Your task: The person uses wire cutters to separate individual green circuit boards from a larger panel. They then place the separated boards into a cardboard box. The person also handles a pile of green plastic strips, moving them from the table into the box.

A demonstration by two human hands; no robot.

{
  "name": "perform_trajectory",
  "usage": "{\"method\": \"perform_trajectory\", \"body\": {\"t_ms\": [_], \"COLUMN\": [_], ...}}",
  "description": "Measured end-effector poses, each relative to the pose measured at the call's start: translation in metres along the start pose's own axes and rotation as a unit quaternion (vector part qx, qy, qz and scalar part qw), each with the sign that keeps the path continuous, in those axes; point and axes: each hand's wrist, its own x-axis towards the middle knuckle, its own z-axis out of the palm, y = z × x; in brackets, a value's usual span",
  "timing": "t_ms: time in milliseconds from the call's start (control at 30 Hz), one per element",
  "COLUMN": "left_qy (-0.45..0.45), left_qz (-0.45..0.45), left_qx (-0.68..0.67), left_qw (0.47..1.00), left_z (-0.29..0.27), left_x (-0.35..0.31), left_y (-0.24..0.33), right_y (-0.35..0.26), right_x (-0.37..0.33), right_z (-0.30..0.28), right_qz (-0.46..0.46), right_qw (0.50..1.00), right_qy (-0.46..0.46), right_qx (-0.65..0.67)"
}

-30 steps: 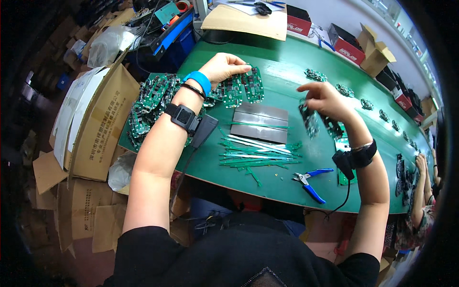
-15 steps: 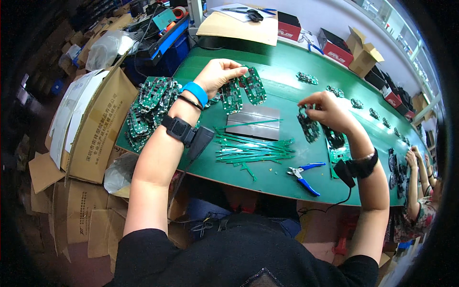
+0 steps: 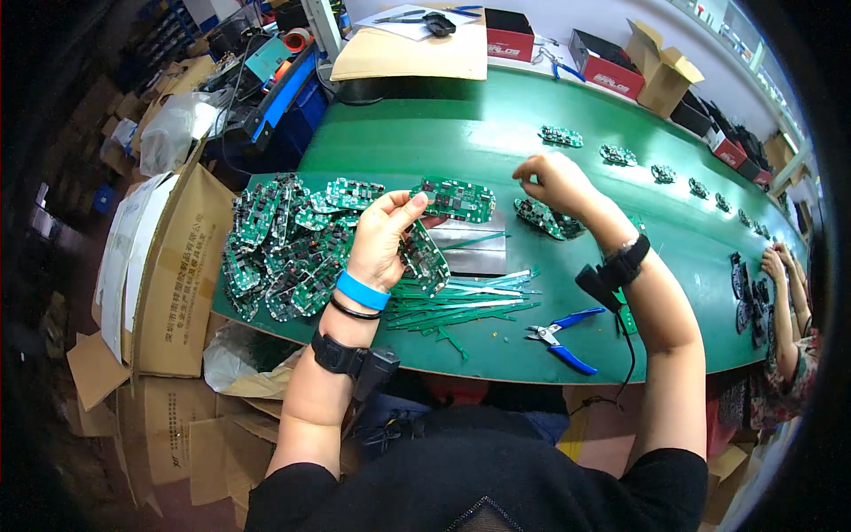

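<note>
My left hand (image 3: 379, 238) is closed on two green circuit boards. One circuit board (image 3: 459, 200) points to the right from the fingers, and a second board (image 3: 425, 259) hangs below the thumb. Raised above the table, my right hand (image 3: 563, 184) has loosely curled fingers with a gap between them, and nothing shows in it. Just below it, dark-and-green circuit boards (image 3: 547, 219) lie on the table. A flat grey metal plate (image 3: 474, 257) lies partly behind the held boards. Left of my left hand is a heap of circuit boards (image 3: 288, 239).
Thin green strips (image 3: 461, 300) and blue-handled nippers (image 3: 565, 340) lie near the front edge of the green table (image 3: 425, 124). A row of boards (image 3: 618, 155) runs off to the right, toward another person's hands (image 3: 778, 264). Cardboard boxes (image 3: 182, 293) stand at the left.
My right hand has let go of a circuit board, which now lies on the table, and has risen slightly leftward. My left hand has lowered and turned its two boards.
</note>
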Motion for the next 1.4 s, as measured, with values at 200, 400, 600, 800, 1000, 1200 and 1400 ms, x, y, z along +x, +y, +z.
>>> {"method": "perform_trajectory", "body": {"t_ms": [200, 400, 600, 800, 1000, 1200, 1400], "left_qy": [0.021, 0.004, 0.012, 0.008, -0.003, -0.007, -0.040], "left_qz": [0.021, 0.023, 0.030, 0.022, 0.024, 0.014, 0.021], "left_qx": [-0.062, -0.065, -0.088, -0.079, -0.083, -0.073, 0.058], "left_qw": [0.998, 0.998, 0.996, 0.997, 0.996, 0.997, 0.997], "left_z": [0.019, 0.024, 0.031, 0.034, 0.038, 0.043, 0.042], "left_x": [-0.008, -0.016, -0.018, -0.021, -0.019, -0.014, 0.028], "left_y": [-0.005, -0.012, -0.014, -0.014, -0.014, -0.010, 0.011], "right_y": [-0.091, -0.096, -0.098, -0.096, -0.094, -0.090, -0.084], "right_x": [-0.025, -0.032, -0.034, -0.037, -0.039, -0.040, -0.044], "right_z": [-0.015, 0.005, 0.008, 0.009, 0.006, 0.005, -0.014], "right_qz": [-0.047, -0.096, -0.112, -0.135, -0.135, -0.128, -0.090], "right_qw": [0.984, 0.977, 0.965, 0.955, 0.954, 0.954, 0.949], "right_qy": [0.111, 0.189, 0.234, 0.250, 0.256, 0.262, 0.301], "right_qx": [0.133, -0.005, -0.039, -0.081, -0.078, -0.073, 0.012]}}
